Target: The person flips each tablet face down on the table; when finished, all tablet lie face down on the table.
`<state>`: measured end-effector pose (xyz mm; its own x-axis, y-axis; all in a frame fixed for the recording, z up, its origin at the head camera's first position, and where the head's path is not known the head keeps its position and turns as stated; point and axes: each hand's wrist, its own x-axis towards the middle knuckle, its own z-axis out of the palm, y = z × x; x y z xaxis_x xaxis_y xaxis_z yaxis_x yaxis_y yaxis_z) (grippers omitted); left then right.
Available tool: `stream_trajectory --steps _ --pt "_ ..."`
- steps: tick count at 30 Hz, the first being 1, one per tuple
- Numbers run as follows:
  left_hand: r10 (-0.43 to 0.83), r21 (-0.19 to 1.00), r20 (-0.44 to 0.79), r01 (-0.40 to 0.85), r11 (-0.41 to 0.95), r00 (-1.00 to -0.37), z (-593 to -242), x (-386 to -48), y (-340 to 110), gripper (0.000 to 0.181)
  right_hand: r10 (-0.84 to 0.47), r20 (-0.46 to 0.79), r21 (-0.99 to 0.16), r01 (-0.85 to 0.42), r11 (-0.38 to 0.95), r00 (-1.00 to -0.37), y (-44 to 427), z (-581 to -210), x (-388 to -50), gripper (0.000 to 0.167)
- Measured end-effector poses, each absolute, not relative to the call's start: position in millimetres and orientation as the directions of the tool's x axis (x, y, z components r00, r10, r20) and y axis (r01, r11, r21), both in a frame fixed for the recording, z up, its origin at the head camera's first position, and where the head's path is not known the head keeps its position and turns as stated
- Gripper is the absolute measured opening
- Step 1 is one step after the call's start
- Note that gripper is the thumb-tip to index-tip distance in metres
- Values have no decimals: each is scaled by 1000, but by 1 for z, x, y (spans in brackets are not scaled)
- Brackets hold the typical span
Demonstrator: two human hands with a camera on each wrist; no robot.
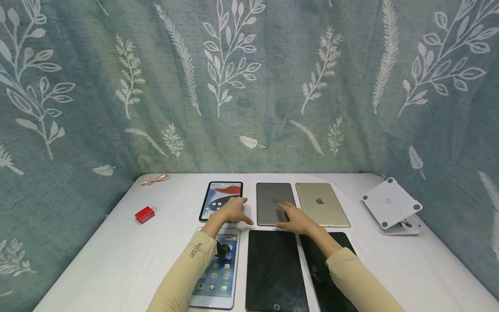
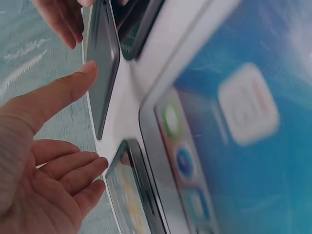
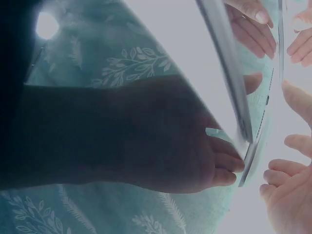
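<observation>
1. Head: matte-grey rectangular tablet (image 1: 269, 195), back up, lies between lit black-rimmed tablet (image 1: 220, 196) and gold metal tablet (image 1: 320, 207).
2. Right hand (image 1: 295, 220) is over grey tablet's edge, left hand (image 1: 235, 211) between grey and lit ones; fingers loose, gripping nothing. Contact: cannot tell.
3. Left wrist: left palm, hidden from head view.
4. Right wrist: only here, a glossy dark screen (image 3: 73, 136) mirrors hand and forearm.

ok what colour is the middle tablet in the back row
The middle back-row tablet is dark grey, seen best in the head view.
</observation>
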<state>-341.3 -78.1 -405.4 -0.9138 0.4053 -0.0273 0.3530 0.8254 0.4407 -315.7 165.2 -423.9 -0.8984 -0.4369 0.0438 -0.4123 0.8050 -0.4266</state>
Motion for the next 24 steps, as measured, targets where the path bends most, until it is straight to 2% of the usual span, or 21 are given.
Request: stream_trajectory --steps 12,24 --pt "340 439 -23 296 848 -940 -413 -337 -113 92 -445 50 -438 -420 795 -894 137 -427 -319 81" --pt "242 487 52 236 841 -969 -417 -333 -146 94 -464 44 -446 -433 783 -885 106 -425 -322 80"
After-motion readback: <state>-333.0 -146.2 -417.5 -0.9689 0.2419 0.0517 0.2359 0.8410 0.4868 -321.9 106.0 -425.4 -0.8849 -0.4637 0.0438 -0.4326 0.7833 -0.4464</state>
